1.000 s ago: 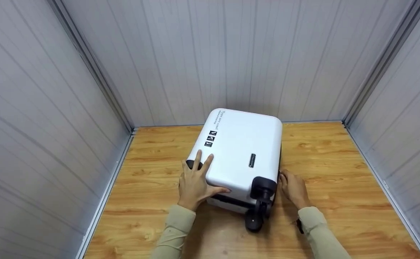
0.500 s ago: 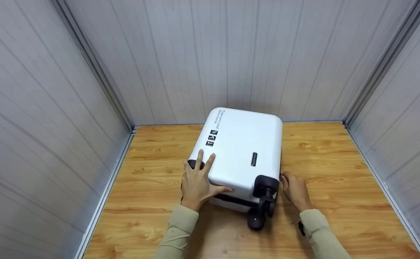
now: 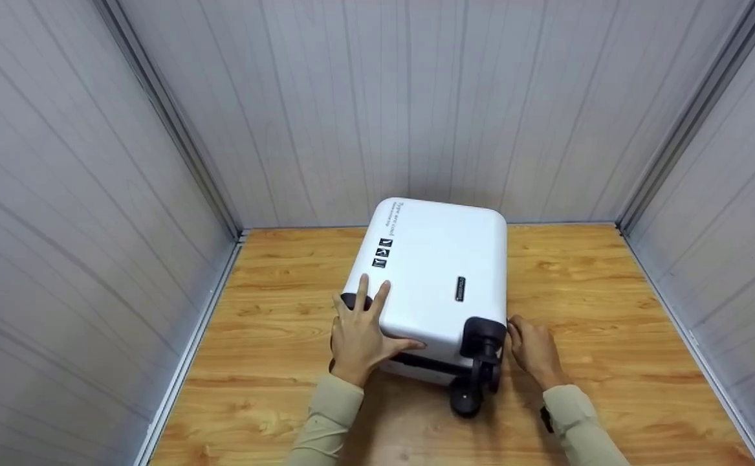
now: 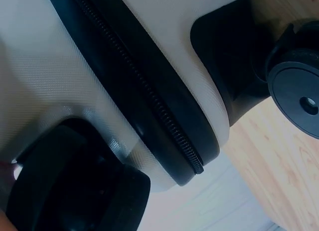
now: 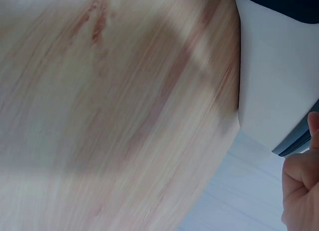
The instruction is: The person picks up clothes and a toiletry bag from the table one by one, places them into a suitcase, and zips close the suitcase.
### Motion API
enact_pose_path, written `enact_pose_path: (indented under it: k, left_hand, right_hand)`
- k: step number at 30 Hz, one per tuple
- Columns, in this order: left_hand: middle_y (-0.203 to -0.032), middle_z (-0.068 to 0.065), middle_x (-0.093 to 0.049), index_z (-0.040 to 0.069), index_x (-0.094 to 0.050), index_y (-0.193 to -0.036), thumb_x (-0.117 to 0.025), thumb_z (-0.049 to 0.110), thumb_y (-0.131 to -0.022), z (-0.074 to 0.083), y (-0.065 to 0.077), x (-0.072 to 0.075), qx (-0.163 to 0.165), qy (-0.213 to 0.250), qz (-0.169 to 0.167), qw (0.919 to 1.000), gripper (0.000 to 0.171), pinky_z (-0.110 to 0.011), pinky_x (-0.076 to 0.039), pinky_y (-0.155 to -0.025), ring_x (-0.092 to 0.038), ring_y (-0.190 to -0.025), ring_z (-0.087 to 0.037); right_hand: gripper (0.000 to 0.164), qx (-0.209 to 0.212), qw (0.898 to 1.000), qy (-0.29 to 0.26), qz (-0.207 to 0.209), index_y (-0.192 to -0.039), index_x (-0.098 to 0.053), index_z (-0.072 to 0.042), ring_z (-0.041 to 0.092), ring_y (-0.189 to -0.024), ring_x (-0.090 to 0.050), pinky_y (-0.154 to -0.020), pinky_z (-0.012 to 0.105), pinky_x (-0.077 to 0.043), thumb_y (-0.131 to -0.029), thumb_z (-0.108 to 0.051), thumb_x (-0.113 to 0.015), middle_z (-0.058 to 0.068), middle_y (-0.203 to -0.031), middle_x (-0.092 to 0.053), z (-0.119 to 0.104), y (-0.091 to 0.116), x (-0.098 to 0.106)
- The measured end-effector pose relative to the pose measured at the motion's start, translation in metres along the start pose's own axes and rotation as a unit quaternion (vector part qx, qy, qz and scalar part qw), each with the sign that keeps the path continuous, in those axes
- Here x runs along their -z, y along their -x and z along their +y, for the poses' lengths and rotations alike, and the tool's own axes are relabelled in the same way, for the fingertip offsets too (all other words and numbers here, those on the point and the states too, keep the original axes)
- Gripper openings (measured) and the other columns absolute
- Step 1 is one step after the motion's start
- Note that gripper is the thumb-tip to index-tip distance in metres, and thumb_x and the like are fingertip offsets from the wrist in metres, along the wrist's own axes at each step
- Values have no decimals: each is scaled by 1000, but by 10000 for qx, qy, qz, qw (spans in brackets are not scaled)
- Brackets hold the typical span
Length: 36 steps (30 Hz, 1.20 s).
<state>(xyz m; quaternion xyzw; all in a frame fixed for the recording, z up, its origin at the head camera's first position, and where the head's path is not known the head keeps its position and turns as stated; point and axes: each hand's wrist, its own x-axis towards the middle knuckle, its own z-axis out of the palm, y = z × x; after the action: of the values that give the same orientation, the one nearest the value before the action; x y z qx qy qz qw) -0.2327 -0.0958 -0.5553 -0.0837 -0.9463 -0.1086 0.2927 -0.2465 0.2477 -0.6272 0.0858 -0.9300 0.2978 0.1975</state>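
Note:
A small white hard-shell suitcase [image 3: 442, 246] lies flat on the wooden floor, its wheeled end toward me. My left hand [image 3: 359, 340] rests on its near left corner, fingers spread over the top and thumb along the near end. Low at the right side, my right hand [image 3: 534, 351] has curled fingers, pinching at the zipper seam [image 5: 295, 136]; the zipper pull is hidden by the fingers. The left wrist view shows the black zipper [image 4: 134, 71] running round the near end, between two black caster wheels [image 4: 299, 91].
Pale panel walls [image 3: 377, 110] enclose the wood-pattern floor [image 3: 273, 388] at the back and both sides. The suitcase's far end lies close to the back wall. Another caster [image 3: 465, 396] juts out from the near right corner.
The suitcase and both hands appear slightly further right in the head view. My right hand has slid a little toward me along the suitcase's side; the left keeps its place on the corner.

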Motion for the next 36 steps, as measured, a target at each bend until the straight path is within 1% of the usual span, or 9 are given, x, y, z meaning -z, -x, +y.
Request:
enact_pose_path:
  k: [10,15,17,20,22,25,27,31,36]
  left_hand:
    - [-160,-12,-45,36,-52,-150,-67,100,-38,6,1,0,73,-24,38,10000,130,-59,-59,-71,-48,-120,-73]
    - [-161,-13,-44,36,-51,-151,-66,100,-39,9,1,1,139,27,-6,9999,130,-62,-58,-75,-48,-119,-74]
    - [-161,-13,-44,36,-50,-151,-67,99,-39,11,1,2,176,-1,-19,9998,131,-63,-57,-78,-48,-119,-74]
    - [-161,-13,-44,36,-50,-152,-67,100,-39,14,1,2,214,-67,-42,9997,131,-61,-58,-75,-48,-119,-73]
    - [-161,-13,-44,35,-50,-151,-66,100,-39,15,2,1,230,-91,-51,9997,131,-59,-59,-72,-49,-119,-73]
    - [-161,-12,-44,35,-50,-151,-67,100,-39,18,3,0,281,-58,-47,9996,130,-57,-59,-67,-48,-120,-73]
    - [-161,-12,-44,35,-51,-151,-67,99,-39,19,3,0,314,-29,-20,9995,130,-57,-59,-67,-47,-121,-73]
    - [-161,-11,-45,35,-51,-150,-67,100,-38,20,3,0,327,-51,36,9994,131,-57,-59,-68,-47,-121,-73]
    - [-161,-11,-44,36,-51,-151,-65,101,-37,20,2,1,364,-112,-20,9993,131,-57,-59,-70,-48,-120,-73]
  right_hand:
    - [9,154,9997,172,-38,-92,-69,-5,25,-59,-66,-55,43,-54,-98,-2,-63,14,-75,-72,0,6,4]
    - [12,7,9997,88,-228,-90,-67,-7,14,-53,-55,-50,34,-47,-100,-3,-62,9,-69,-67,-4,12,8]
    - [12,27,9998,57,-214,-89,-67,-8,12,-53,-52,-50,31,-45,-99,-3,-62,7,-68,-66,-5,15,10]
    - [11,42,9999,60,-143,-89,-67,-8,15,-56,-58,-51,33,-48,-97,-2,-64,8,-71,-68,-6,20,10]
    - [9,29,9999,84,-115,-91,-69,-7,20,-60,-64,-54,38,-52,-97,-2,-65,10,-76,-71,-7,24,11]
    - [8,-64,9997,135,-166,-92,-70,-7,23,-61,-66,-54,42,-53,-97,-3,-65,10,-76,-72,-8,29,13]
    - [8,-93,9996,195,-207,-92,-70,-8,19,-59,-64,-54,39,-52,-98,-5,-65,8,-73,-71,-10,31,14]
    - [10,-123,9992,255,-289,-90,-69,-9,9,-53,-52,-50,30,-45,-99,-6,-64,4,-68,-67,-14,38,16]
    - [10,-70,9992,255,-287,-90,-68,-10,4,-51,-45,-47,24,-40,-97,-4,-65,0,-64,-63,-19,48,18]
